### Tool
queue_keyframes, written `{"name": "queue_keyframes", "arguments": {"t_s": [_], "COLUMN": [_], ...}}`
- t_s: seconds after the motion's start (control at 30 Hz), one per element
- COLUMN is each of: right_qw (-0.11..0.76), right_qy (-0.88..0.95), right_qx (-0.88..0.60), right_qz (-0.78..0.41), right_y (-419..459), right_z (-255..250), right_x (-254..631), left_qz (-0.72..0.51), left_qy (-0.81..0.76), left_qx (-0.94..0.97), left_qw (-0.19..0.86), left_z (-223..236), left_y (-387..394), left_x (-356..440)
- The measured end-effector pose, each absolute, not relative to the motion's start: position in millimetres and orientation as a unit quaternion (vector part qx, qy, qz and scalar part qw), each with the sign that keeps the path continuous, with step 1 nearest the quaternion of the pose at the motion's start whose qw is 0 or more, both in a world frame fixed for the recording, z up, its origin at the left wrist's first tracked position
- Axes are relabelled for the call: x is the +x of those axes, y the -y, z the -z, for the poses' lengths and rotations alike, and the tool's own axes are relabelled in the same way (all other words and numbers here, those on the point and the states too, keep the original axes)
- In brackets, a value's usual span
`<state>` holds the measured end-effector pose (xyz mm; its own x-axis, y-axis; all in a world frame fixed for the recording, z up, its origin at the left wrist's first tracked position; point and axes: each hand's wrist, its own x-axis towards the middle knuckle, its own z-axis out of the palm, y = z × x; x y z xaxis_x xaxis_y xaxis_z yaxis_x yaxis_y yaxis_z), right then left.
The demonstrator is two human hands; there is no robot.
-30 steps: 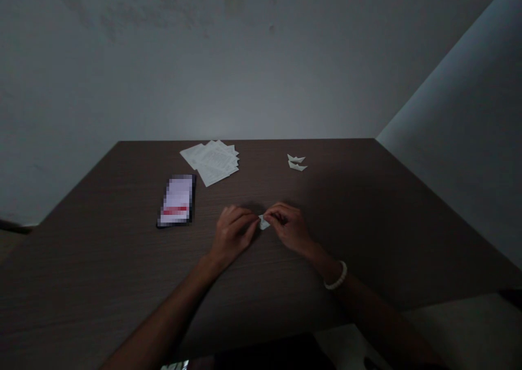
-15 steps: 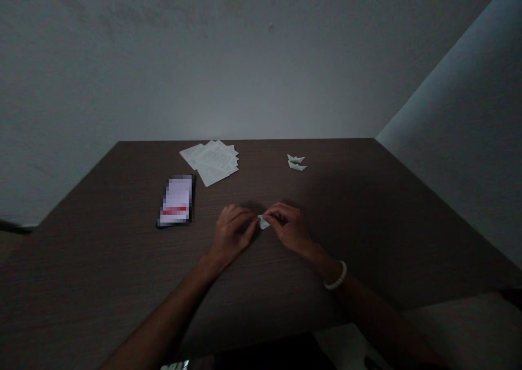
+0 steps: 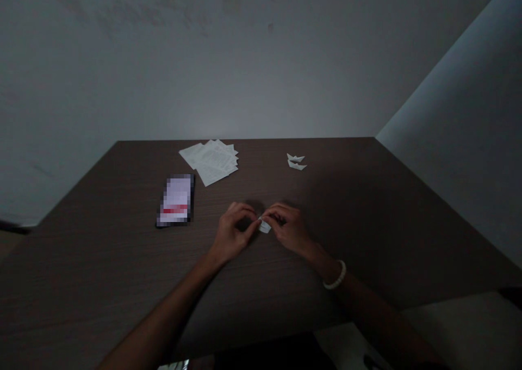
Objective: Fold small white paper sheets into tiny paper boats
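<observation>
A small folded piece of white paper (image 3: 265,227) is pinched between my two hands, low over the middle of the table. My left hand (image 3: 234,229) is closed at the fingertips on its left upper edge. From the other side my right hand (image 3: 289,226) pinches the upper part, thumb against forefinger. The fingertips cover some of the folds, and the paper's exact shape is too small to make out. Two little paper boats (image 3: 296,161) lie close together farther back, right of my hands.
Several printed paper sheets (image 3: 214,163) lie in an overlapping pile at the back left. A phone (image 3: 176,200) with its screen lit rests nearer, left of my hands. The brown table (image 3: 122,261) meets a wall behind and another on the right.
My left fingers have shifted slightly upward and arch more. A little more of the paper's lower part shows between the hands. The boats, sheets and phone have stayed put.
</observation>
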<state>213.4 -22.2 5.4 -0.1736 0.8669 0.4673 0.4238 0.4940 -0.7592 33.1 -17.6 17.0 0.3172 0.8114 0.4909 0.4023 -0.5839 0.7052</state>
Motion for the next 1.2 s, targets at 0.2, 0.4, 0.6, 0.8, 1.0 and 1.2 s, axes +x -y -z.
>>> {"name": "queue_keyframes", "arguments": {"t_s": [0.2, 0.4, 0.6, 0.8, 1.0, 1.2], "right_qw": [0.445, 0.429, 0.439, 0.435, 0.415, 0.412], "right_qy": [0.744, 0.758, 0.747, 0.724, 0.726, 0.737], "right_qx": [-0.443, -0.433, -0.431, -0.459, -0.479, -0.464], "right_qz": [-0.227, -0.233, -0.253, -0.275, -0.269, -0.269], "right_y": [22.1, 21.7, 21.0, 17.0, 17.1, 18.3], "right_z": [-6.8, -11.1, -9.9, -4.3, -3.0, -3.8], "right_x": [215.0, 217.2, 215.7, 219.8, 221.7, 219.1], "left_qz": [-0.429, -0.42, -0.419, -0.455, -0.456, -0.465], "left_qy": [-0.367, -0.369, -0.409, -0.433, -0.446, -0.424], "left_qx": [0.793, 0.786, 0.752, 0.725, 0.709, 0.735], "left_qw": [0.231, 0.264, 0.303, 0.282, 0.301, 0.251], "left_z": [-19.1, -16.0, -12.6, -12.6, -13.0, -17.5], "left_y": [18.3, 18.4, 19.8, 16.5, 15.1, 15.9], "left_x": [33.3, 33.9, 34.4, 31.8, 30.7, 30.9]}}
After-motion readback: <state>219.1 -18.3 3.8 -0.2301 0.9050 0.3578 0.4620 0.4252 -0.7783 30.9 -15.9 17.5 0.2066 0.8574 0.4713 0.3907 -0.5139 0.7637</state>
